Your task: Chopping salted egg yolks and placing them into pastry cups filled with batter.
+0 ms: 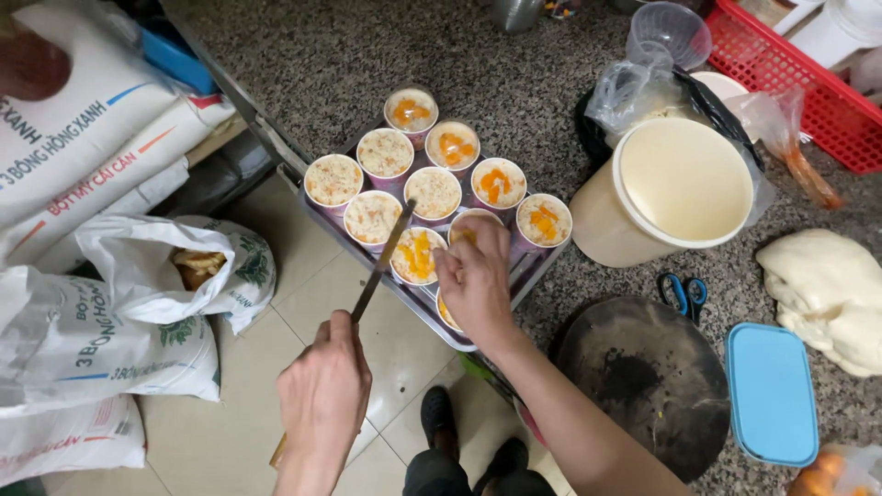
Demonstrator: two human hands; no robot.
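Currently: left hand (323, 386) closed round handle of long flat blade (384, 260), tip aimed 1 o'clock over tray (537, 268). Right hand (475, 278) fingers pinched shut on rim of paper cup (470, 220) at tray's 5 o'clock side; cup contents hidden. Tray of filled cups overhangs counter (367, 55) edge above tiled floor (266, 367). Risk: downward press on overhanging end could tip tray; blade swing could knock orange-topped cup (418, 254). Cream bucket (666, 191) at 3 o'clock, flour sacks (83, 138) at 9.
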